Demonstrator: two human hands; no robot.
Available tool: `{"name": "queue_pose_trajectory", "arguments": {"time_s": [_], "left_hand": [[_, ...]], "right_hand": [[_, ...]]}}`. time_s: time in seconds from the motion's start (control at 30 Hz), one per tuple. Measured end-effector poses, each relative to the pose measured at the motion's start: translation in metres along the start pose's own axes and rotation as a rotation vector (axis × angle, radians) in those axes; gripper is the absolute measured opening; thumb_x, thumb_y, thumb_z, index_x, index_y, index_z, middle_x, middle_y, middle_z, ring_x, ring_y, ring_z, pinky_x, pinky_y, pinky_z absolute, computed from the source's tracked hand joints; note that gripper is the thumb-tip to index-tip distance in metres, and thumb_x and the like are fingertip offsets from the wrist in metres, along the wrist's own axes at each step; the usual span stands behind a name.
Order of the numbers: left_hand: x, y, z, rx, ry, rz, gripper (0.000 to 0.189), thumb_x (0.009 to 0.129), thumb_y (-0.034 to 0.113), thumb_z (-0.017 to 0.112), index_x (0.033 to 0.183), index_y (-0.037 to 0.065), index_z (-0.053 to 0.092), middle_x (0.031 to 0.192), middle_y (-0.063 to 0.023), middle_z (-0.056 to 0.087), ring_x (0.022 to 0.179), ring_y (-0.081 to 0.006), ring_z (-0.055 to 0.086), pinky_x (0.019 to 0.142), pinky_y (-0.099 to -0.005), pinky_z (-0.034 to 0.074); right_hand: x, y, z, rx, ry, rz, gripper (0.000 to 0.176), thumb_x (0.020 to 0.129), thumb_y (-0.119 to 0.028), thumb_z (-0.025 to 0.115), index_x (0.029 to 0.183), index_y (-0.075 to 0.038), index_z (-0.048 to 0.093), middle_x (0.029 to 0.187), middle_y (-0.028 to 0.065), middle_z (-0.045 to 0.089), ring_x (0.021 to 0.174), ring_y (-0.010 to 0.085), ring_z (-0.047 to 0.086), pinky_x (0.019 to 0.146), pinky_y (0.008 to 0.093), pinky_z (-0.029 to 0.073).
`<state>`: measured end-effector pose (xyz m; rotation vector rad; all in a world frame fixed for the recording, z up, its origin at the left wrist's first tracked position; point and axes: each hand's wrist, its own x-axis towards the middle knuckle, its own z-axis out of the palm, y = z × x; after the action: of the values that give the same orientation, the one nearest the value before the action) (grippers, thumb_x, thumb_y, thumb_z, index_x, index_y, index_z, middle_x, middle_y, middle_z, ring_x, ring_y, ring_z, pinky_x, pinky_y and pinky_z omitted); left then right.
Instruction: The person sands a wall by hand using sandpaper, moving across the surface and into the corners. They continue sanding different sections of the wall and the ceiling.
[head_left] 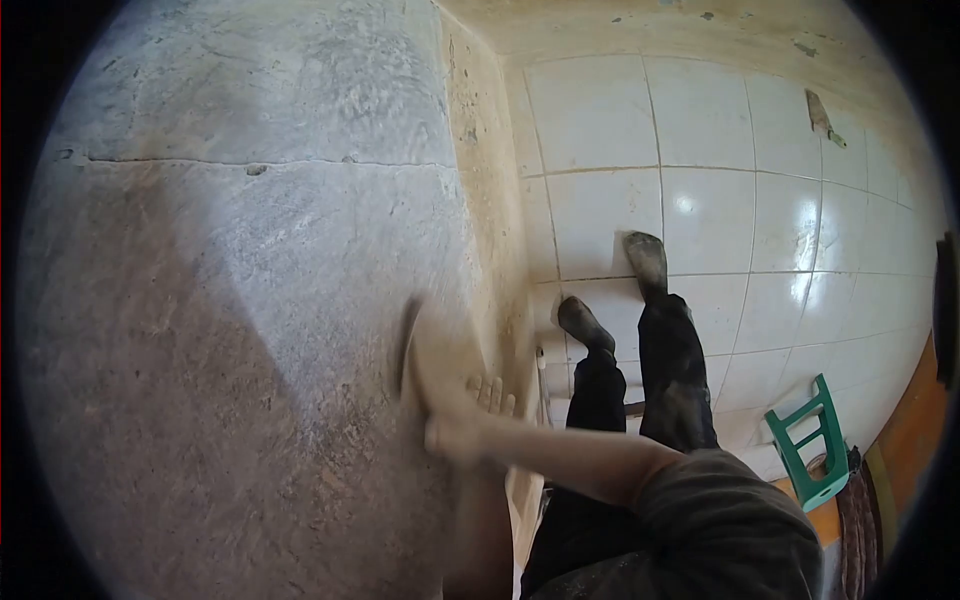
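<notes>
Grey surface: Rough and worn, the broad surface [260, 260] fills your left side, with a long crack [300, 161] running across it.

Pale thing: A light, rounded shape [437, 345], smeared by motion, lies against the surface near its edge, a dark shadow along its far side. It looks like a flat hand tool, though the blur does not settle that.

Right hand: Your bare arm reaches across your body, and the right hand [458, 437] meets the near end of the pale thing. It appears curled, but whether it pinches or merely presses, you cannot tell from this view.

Left hand: Your left forearm [480, 545] rises beneath the right one. Its hand merges with the blur; spread or closed, it cannot be told. Several bent fingers [490, 393] show beside the pale thing, their owner hand unclear.

Step in hand: Rubbing or smoothing, by judgement. Any further stroke calls for even pressure, flat contact and care beside the edge.

White tiles: Your dark-clad feet [585, 322] rest on the tiled floor [705, 220]. A green-handled scraper [822, 116] lies farther out, well apart from a green stool [812, 440].
</notes>
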<state>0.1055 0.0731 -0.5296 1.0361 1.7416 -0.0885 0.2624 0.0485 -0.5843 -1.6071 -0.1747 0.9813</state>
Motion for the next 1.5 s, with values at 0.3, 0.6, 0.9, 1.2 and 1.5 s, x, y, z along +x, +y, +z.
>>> {"name": "queue_pose_trajectory", "arguments": {"time_s": [0.3, 0.6, 0.9, 1.2, 1.5], "left_hand": [[-0.020, 0.019, 0.001, -0.334, -0.664, 0.006, 0.069, 0.094, 0.037, 0.037, 0.153, 0.002, 0.021, 0.160, -0.0133, 0.021, 0.149, -0.0276, 0.017, 0.121, -0.0489, 0.017], [-0.049, 0.039, 0.001, -0.148, -0.508, -0.005, 0.068, 0.097, 0.040, 0.041, 0.149, -0.001, 0.025, 0.154, -0.0171, 0.031, 0.143, -0.0300, 0.031, 0.120, -0.0472, 0.023], [-0.119, 0.109, 0.018, -0.490, -0.716, 0.095, 0.068, 0.094, 0.028, 0.037, 0.151, -0.004, 0.020, 0.157, -0.0208, 0.025, 0.147, -0.0342, 0.020, 0.121, -0.0498, 0.014], [-0.118, 0.121, 0.032, -0.818, -0.745, -0.060, 0.069, 0.094, 0.034, 0.035, 0.152, -0.001, 0.024, 0.160, -0.0181, 0.021, 0.150, -0.0335, 0.014, 0.121, -0.0493, 0.011], [-0.105, 0.101, 0.047, -0.423, -0.558, 0.007, 0.056, 0.098, 0.032, 0.036, 0.146, 0.003, 0.037, 0.158, -0.0142, 0.027, 0.147, -0.0297, 0.022, 0.119, -0.0484, 0.019]], "right_hand": [[0.012, -0.009, 0.006, 0.546, 0.196, 0.237, 0.077, 0.090, -0.029, 0.049, 0.149, 0.010, 0.019, 0.151, 0.0301, 0.030, 0.143, 0.0403, 0.024, 0.119, 0.0460, 0.016], [-0.041, -0.103, -0.022, 0.207, 0.223, -0.349, 0.086, 0.090, -0.036, 0.050, 0.151, 0.008, 0.010, 0.158, 0.0290, 0.011, 0.148, 0.0431, 0.000, 0.121, 0.0497, 0.002], [0.015, -0.166, -0.062, 0.243, 0.401, -0.559, 0.069, 0.100, -0.041, 0.033, 0.149, 0.006, 0.022, 0.152, 0.0236, 0.026, 0.140, 0.0386, 0.024, 0.116, 0.0466, 0.020], [-0.036, -0.212, -0.100, -0.144, 0.293, -0.929, 0.076, 0.100, -0.044, 0.036, 0.152, 0.006, 0.012, 0.157, 0.0271, 0.015, 0.147, 0.0389, 0.012, 0.120, 0.0484, 0.007], [-0.016, -0.158, -0.059, 0.211, 0.283, -0.537, 0.082, 0.095, -0.038, 0.044, 0.152, 0.007, 0.005, 0.158, 0.0308, 0.005, 0.148, 0.0420, 0.003, 0.119, 0.0562, 0.004]]}}
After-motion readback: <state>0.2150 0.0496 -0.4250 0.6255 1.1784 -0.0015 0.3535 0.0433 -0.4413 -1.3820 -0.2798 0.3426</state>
